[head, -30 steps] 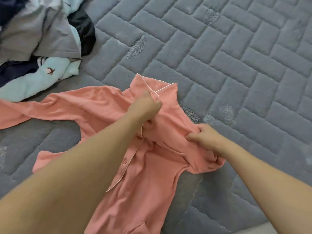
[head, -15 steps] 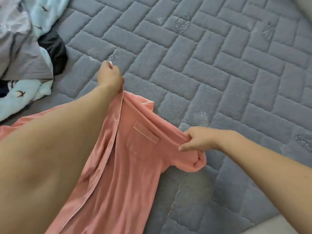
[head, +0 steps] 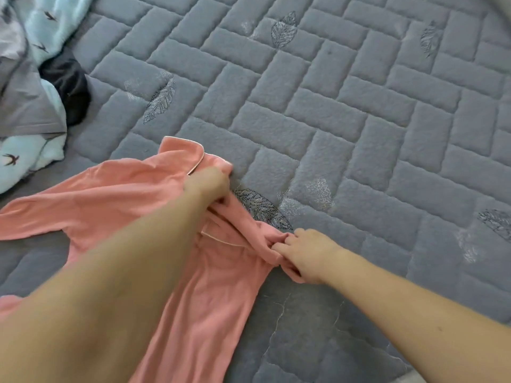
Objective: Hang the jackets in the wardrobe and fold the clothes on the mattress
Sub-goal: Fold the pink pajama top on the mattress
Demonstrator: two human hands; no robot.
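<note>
Since half a second ago, your left hand has come down from its raised position toward the mattress, bringing the collar end of the pink shirt with it, so that the cloth once stretched taut now lies slack. Your left fingers curl round the fabric just below the white-piped collar; motion blur hides the exact pinch. Your right fingers clench a bunched fold at the shirt's right shoulder, as before, knuckles resting close to the quilted surface. Between both hands the piped pocket edge shows, wrinkled. Outward, one sleeve trails flat toward the left edge, and the shirt body runs down beneath your left forearm. Leaf motifs are stitched into the grey quilting, one just beside the shirt. At upper left lies a pile of clothes: pale blue with bird prints, grey and black.
</note>
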